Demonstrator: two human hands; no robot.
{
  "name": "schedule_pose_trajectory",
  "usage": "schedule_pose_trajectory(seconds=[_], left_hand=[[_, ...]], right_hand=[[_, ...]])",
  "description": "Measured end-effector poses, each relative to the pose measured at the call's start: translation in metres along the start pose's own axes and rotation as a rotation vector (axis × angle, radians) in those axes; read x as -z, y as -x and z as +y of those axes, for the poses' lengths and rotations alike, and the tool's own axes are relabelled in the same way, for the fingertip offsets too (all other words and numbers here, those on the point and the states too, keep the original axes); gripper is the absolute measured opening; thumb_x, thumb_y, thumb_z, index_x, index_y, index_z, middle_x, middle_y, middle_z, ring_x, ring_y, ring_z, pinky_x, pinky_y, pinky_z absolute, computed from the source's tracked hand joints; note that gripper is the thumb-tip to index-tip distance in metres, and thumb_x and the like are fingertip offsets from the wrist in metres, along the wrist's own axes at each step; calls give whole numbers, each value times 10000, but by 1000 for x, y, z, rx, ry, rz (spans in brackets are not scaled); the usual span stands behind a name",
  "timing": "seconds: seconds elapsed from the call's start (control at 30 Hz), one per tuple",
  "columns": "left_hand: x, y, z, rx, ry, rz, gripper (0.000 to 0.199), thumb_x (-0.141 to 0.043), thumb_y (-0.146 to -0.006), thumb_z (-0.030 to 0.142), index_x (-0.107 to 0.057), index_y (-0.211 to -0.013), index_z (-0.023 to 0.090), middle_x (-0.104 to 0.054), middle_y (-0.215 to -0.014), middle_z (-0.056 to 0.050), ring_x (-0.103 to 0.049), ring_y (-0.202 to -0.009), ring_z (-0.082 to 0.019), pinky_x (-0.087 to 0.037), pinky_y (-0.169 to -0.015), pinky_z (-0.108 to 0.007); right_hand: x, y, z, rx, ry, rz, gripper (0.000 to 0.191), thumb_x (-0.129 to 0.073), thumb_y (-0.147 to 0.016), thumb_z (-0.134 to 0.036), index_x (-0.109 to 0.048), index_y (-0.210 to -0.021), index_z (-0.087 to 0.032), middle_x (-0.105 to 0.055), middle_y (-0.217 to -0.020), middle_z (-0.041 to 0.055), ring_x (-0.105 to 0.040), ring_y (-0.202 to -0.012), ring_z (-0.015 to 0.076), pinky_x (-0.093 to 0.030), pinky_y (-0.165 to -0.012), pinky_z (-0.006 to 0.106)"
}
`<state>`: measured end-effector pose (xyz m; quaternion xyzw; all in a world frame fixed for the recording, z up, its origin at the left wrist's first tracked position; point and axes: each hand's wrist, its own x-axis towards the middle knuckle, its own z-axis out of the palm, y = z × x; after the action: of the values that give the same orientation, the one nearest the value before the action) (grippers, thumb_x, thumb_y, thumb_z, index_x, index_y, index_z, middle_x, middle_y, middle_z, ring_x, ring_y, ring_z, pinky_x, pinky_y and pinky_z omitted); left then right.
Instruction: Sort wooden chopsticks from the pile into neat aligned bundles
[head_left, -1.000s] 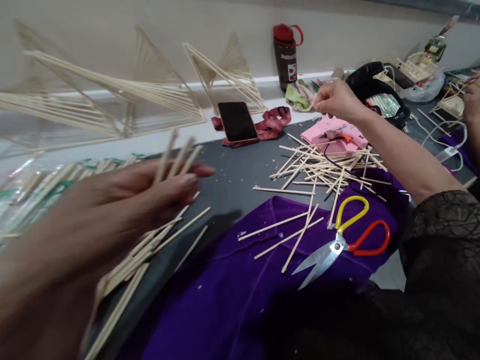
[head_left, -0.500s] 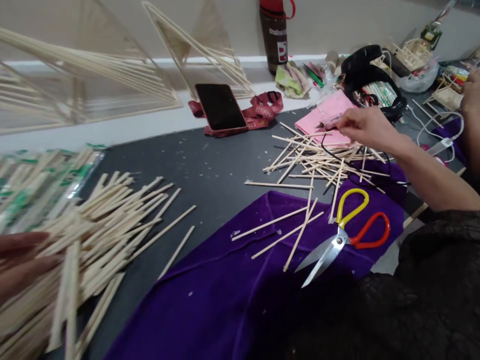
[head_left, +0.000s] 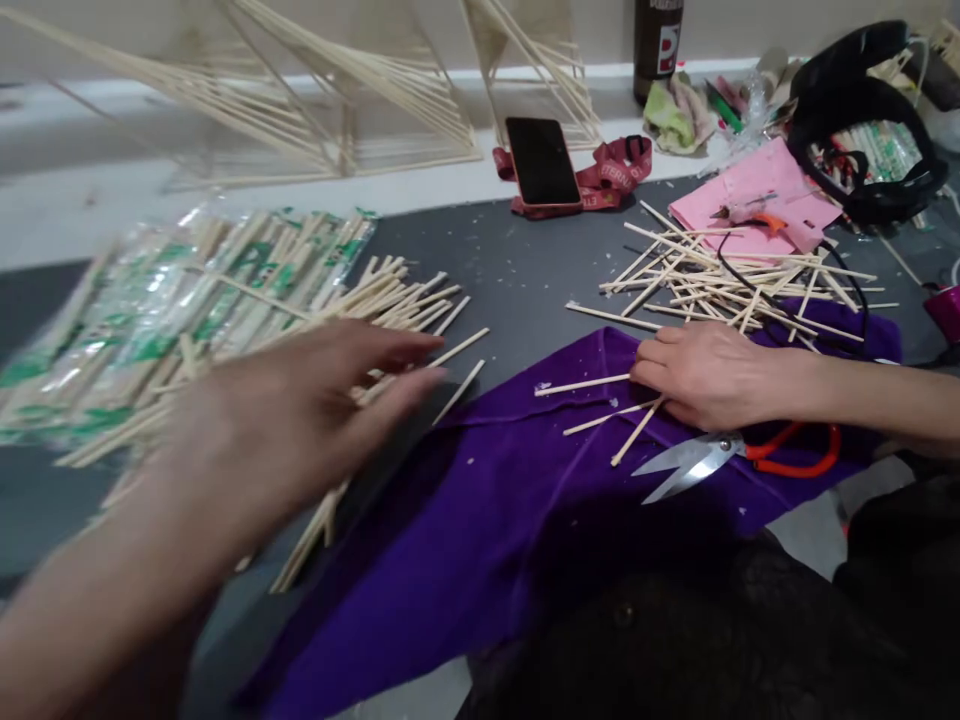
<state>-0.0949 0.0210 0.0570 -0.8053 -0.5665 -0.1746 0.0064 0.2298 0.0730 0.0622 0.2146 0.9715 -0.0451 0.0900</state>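
My left hand point(head_left: 322, 400) is stretched over a pile of wooden sticks point(head_left: 405, 300) on the left, thumb and fingers apart with nothing between them. My right hand point(head_left: 709, 375) is lowered onto the purple cloth point(head_left: 480, 540), its fingers curled over the right ends of a few thin wooden sticks point(head_left: 589, 383). The fingertips are partly hidden. Just below it, a pair of scissors point(head_left: 694, 465) lies with blades apart; the red handle shows, and the hand hides the yellow one. Behind the hand is a tangled heap of sticks point(head_left: 697, 280).
Plastic-wrapped chopsticks with green print point(head_left: 172, 310) lie at the left. Toward the back are a phone point(head_left: 544, 162) on a red lanyard point(head_left: 622, 175), a brown bottle point(head_left: 658, 50), and a glue gun point(head_left: 754, 212) on pink paper point(head_left: 795, 185). Stick frames point(head_left: 405, 90) lean on the wall.
My right hand has come down from beside the glue gun to the sticks on the cloth. My left hand has moved further into view over the pile. The view has swung left.
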Motion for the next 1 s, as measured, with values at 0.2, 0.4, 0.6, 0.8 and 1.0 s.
schedule_pose_trajectory(seconds=[0.2,0.4,0.6,0.8,1.0], left_hand=[[-26,13,73,-288,341,-349,276,-455,-962,334,-678,-1060,205,-722,-963,-45,-685,-873,-172,-531,-755,-280],[-48,23,79,-264,355,-577,250,-461,-946,283,-663,-1075,211,-661,-963,-56,-662,-810,-168,-518,-697,-271],[-50,25,79,-252,417,-550,269,-434,-960,306,-654,-1077,205,-664,-985,-61,-666,-876,-180,-527,-757,-292],[-39,36,58,-123,183,-215,307,-425,-968,346,-671,-1085,206,-683,-1045,-92,-646,-975,-222,-522,-846,-348],[-35,61,14,129,-161,-144,342,-427,-953,328,-663,-1175,215,-618,-1292,-158,-523,-1249,-355,-447,-959,-513]], right_hand=[[-11,-15,-7,-98,118,-29,221,-493,-789,-147,-629,-963,-161,-662,-890,115,-569,-800,239,-333,-669,355],[-16,-13,-1,-40,222,31,234,-437,-846,-160,-636,-970,-166,-669,-902,112,-559,-824,243,-322,-759,379],[-1,-16,20,-111,232,224,270,-405,-881,-211,-650,-967,-138,-675,-914,125,-556,-852,246,-329,-786,376],[31,-19,44,-462,69,377,295,-397,-915,-262,-634,-1068,-175,-667,-867,80,-586,-829,230,-391,-754,349],[56,-16,47,-478,-32,558,321,-396,-945,-305,-629,-1116,-163,-664,-891,97,-615,-807,210,-423,-731,345]])
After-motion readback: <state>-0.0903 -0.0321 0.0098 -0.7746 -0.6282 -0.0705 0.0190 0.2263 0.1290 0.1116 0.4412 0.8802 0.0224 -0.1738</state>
